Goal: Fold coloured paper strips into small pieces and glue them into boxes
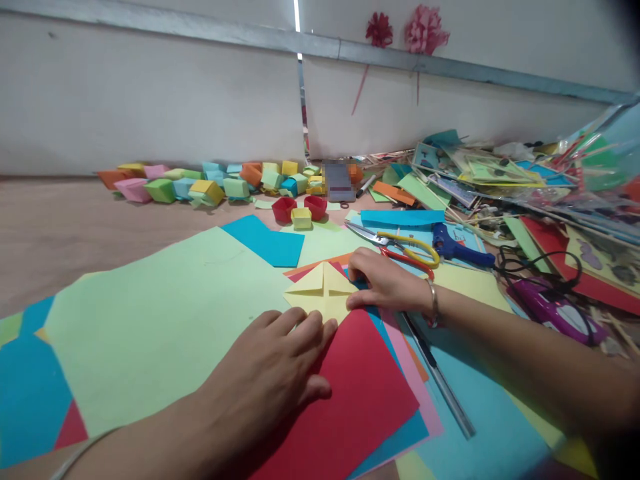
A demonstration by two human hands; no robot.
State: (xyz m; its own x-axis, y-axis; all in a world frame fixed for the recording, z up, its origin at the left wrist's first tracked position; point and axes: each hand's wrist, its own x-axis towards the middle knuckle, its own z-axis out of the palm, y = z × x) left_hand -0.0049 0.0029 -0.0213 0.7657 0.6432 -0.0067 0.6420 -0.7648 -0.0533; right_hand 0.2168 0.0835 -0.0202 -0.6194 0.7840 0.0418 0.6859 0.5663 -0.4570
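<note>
A pale yellow folded paper (324, 308), creased into a diamond with flaps meeting at the middle, lies flat on the stack of coloured sheets. My right hand (383, 281) has its thumb and bent fingers closed at the paper's right corner. My left hand (280, 353) rests at the near edge of the paper, fingertips touching it and the thumb stretched apart over a red sheet (365, 393). To the left spreads a large light green sheet (160, 320). Scissors (400, 247) with yellow and red handles lie beyond my right hand.
Small coloured paper boxes (205, 190) line the wall, with two red cups (284, 210) in front. A blue glue gun (457, 250), a metal-and-black rod (440, 380) and a purple device (555, 313) with a cable lie right. Paper scraps (490, 167) are heaped at the back right.
</note>
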